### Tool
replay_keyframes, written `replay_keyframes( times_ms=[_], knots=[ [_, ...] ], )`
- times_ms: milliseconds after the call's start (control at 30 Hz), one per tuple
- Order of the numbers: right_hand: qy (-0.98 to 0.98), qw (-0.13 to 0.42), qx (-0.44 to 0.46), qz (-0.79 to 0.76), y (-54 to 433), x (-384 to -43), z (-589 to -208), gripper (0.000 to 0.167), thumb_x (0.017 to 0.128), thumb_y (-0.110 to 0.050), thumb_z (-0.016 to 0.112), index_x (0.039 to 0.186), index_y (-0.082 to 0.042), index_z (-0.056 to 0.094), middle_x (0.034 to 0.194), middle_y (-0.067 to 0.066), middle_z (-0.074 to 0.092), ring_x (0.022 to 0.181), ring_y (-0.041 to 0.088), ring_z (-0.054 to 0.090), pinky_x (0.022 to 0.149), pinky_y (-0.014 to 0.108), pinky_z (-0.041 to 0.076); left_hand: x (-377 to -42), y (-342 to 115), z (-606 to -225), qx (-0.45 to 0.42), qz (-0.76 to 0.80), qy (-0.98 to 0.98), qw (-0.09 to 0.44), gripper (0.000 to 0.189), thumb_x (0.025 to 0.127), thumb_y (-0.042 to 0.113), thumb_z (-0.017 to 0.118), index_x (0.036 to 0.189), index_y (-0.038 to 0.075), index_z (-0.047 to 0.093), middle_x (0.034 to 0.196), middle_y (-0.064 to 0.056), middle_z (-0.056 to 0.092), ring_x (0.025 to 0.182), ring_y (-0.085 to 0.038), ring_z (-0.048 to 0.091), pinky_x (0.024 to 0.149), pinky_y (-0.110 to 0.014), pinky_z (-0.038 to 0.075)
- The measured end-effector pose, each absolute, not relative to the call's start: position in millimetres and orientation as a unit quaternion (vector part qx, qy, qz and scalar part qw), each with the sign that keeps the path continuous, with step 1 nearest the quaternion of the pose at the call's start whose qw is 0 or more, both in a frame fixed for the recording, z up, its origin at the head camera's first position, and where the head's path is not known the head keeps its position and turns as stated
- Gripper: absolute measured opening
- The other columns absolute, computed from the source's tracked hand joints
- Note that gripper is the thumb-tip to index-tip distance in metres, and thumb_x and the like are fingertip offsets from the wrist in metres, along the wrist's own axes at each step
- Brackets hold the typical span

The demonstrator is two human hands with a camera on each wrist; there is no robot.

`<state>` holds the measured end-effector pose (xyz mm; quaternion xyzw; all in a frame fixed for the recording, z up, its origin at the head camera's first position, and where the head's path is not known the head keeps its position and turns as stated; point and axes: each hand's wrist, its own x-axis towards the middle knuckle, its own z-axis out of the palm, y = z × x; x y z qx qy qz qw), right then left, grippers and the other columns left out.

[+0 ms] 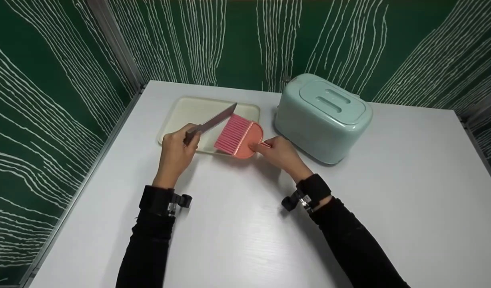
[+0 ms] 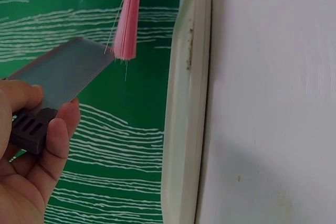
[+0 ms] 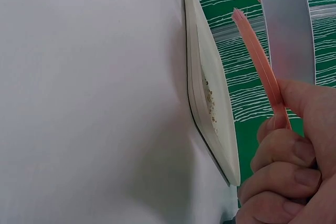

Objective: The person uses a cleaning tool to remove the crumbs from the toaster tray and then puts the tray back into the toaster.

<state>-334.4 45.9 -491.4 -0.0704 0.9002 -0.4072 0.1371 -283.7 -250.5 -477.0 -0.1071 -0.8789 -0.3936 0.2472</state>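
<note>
My left hand (image 1: 176,152) holds a flat grey plate-like blade (image 1: 220,118) by its dark, slotted handle (image 2: 31,129), the blade tilted over the cream tray (image 1: 180,111). With thumb and curled fingers, my right hand (image 1: 284,154) grips the short handle of a broad pink brush (image 1: 247,141). Its bristles (image 2: 126,30) point left toward the blade, above the tray's front right part. In the left wrist view the bristle tips appear close to the blade's end; contact is unclear. Brown crumbs (image 3: 211,106) lie on the tray along one side.
Right of the tray stands a mint-green toaster-shaped box (image 1: 323,116), close to my right hand. Everything rests on a white table (image 1: 229,224). Green walls with white wavy lines (image 1: 237,44) rise behind and on both sides. Tiny specks (image 2: 239,178) dot the tabletop before the tray.
</note>
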Motion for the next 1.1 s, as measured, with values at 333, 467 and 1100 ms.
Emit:
replay_keyframes(
  times_ms=[333,467,1100],
  knots=[
    [0.898,0.126,-0.079,-0.415,49.1,-332.7,-486.5,0.058,0.096,-0.059,0.072,0.059,-0.023,0.046,0.057,-0.012,0.034,0.055,0.009,0.035,0.053,0.027,0.026,-284.2,-251.8,-478.4,-0.101,-0.390,-0.881,0.249,0.016,0.106,0.012,0.068,0.113,0.003,0.078,0.076,-0.013,0.077,0.064,-0.018,0.069,0.060,-0.021,0.046],
    [0.896,0.129,-0.074,-0.419,49.0,-331.5,-485.7,0.059,0.096,-0.060,0.072,0.058,-0.023,0.046,0.056,-0.012,0.034,0.054,0.008,0.034,0.052,0.027,0.025,-284.5,-251.0,-478.4,-0.107,-0.395,-0.878,0.249,0.015,0.106,0.012,0.068,0.113,0.002,0.078,0.075,-0.013,0.076,0.064,-0.018,0.069,0.060,-0.019,0.047],
    [0.903,0.131,-0.116,-0.392,39.5,-323.9,-491.7,0.063,0.095,-0.058,0.072,0.053,-0.025,0.039,0.053,-0.012,0.029,0.052,0.007,0.029,0.051,0.027,0.022,-283.4,-248.5,-476.6,-0.121,-0.396,-0.874,0.255,0.017,0.107,0.011,0.066,0.112,0.000,0.078,0.076,-0.013,0.076,0.063,-0.016,0.068,0.058,-0.017,0.044]
  ],
)
